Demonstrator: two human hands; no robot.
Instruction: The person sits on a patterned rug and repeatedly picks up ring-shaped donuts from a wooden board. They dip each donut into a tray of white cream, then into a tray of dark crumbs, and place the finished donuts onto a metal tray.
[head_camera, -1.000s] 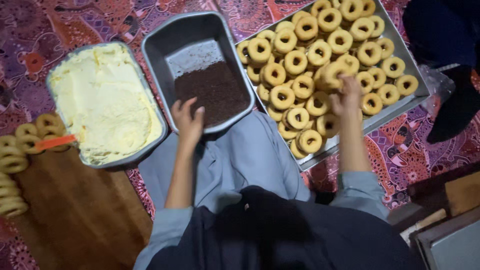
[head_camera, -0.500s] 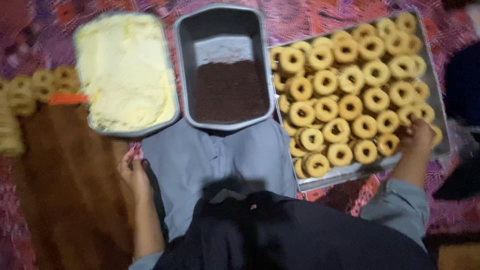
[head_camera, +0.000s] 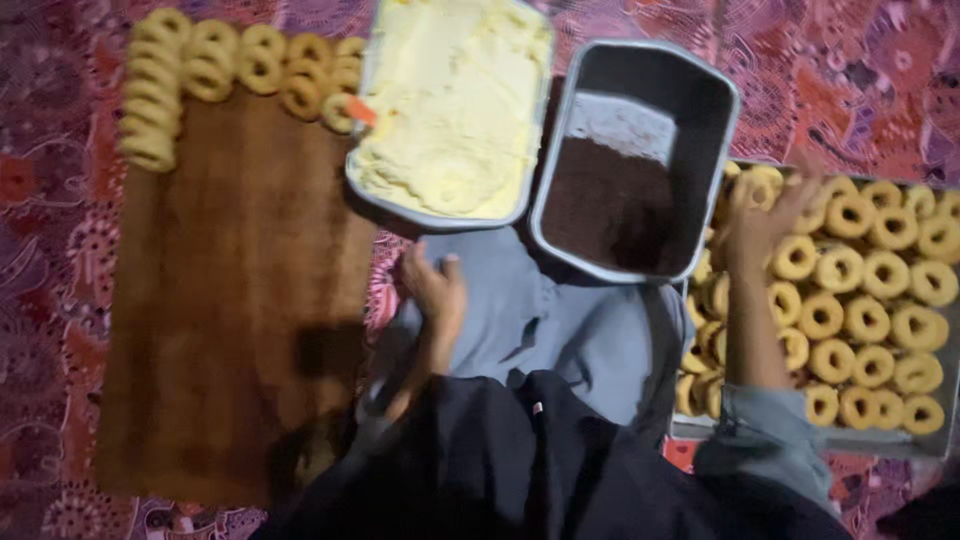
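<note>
Close in, over the grey-clad lap, the left hand rests loosely curled and holds nothing, just beneath the tub of pale cream. Further right, the right hand sits on the ring pastries at the near-left corner of their tray; whether its fingers have closed on one I cannot tell (blurred). This looks like picking a ring, which calls for a light pinch. Beyond, the pan of dark crumbs; the board carries more rings, cut off at the top.
</note>
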